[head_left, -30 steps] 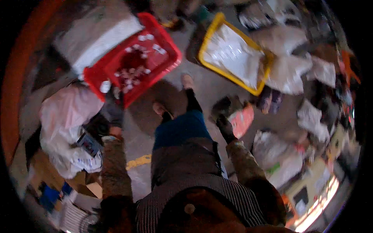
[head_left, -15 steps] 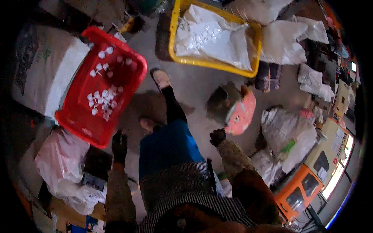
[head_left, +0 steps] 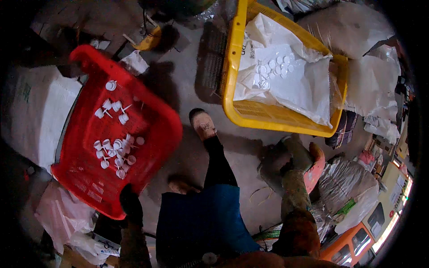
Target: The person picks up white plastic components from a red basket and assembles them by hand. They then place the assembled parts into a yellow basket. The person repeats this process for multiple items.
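Note:
My left hand point(head_left: 130, 203), in a dark glove, is at the near right corner of a red plastic basket point(head_left: 96, 187), overlapping its rim. Its fingers merge into one dark shape, so I cannot see whether they grip. Inside the basket lie several white caps with thin stems point(head_left: 117, 147), most of them bunched toward the near side. My right arm point(head_left: 296, 192) reaches forward in a mottled sleeve to a low stool with a pink seat point(head_left: 315, 169). The right hand point(head_left: 286, 168) is dark and blurred against the stool, its fingers not distinguishable.
Farther right, a yellow crate point(head_left: 286, 124) holds a white sack point(head_left: 308, 94) with white round pieces point(head_left: 277, 68) on it. Pale sacks stand left point(head_left: 42, 111) and right point(head_left: 373, 80). A pink-white bag point(head_left: 62, 210) lies near left. An orange and beige machine point(head_left: 357, 241) stands at right.
My view has shifted, and the basket and crate look larger. My left hand has come from beside the basket onto its near corner. My right hand has moved forward to the stool.

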Motion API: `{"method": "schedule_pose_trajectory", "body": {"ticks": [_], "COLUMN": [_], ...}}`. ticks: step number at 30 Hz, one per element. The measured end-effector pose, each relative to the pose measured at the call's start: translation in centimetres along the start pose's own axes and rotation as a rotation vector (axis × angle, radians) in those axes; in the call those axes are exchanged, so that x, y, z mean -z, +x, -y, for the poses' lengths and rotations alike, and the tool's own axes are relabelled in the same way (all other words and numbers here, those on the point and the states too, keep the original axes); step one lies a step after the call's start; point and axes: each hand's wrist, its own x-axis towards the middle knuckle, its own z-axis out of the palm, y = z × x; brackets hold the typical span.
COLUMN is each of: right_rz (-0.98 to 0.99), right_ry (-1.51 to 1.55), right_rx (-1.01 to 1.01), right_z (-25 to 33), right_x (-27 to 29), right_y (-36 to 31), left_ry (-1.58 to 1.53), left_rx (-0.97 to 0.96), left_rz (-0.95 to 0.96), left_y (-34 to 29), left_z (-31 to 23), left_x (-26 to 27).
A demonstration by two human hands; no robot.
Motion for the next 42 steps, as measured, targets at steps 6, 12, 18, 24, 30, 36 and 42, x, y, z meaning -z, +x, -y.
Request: {"method": "schedule_pose_trajectory", "body": {"ticks": [6,12,18,24,30,36,42], "right_rz": [-0.058,0.007,0.069,0.07,0.091,0.089,0.095], "right_ry": [0.22,0.441,0.356,0.268,0.202,0.203,0.229], "right_rx": [0.207,0.48,0.762,0.863,0.913,0.879,0.913], "right_z": [6.2,13.8,19.5,20.8,19.9,18.4,18.1], "right_x": [3.4,6.3,6.5,5.8,7.2,6.3,5.6], "right_y": [-1.7,-6.5,-3.3,-2.2,-0.5,-0.9,-1.0], "left_ry": [0.116,0.076,0.124,-0.849,-0.481,-0.041,-0.479], "left_rx": [-0.121,-0.259,-0.213,-0.05,0.195,0.583,0.28], "left_rz": [-0.116,-0.186,-0.149,-0.076,-0.466,-0.334,-0.501], "left_y": [-1.3,-1.1,-0.7,3.9,15.5,23.6,22.0], "left_z": [1.3,1.8,-1.9,5.1,9.1,7.4,11.0], "left_x": [-1.7,-2.1,0.4,-2.0,-2.2,-5.3,-3.1]}}
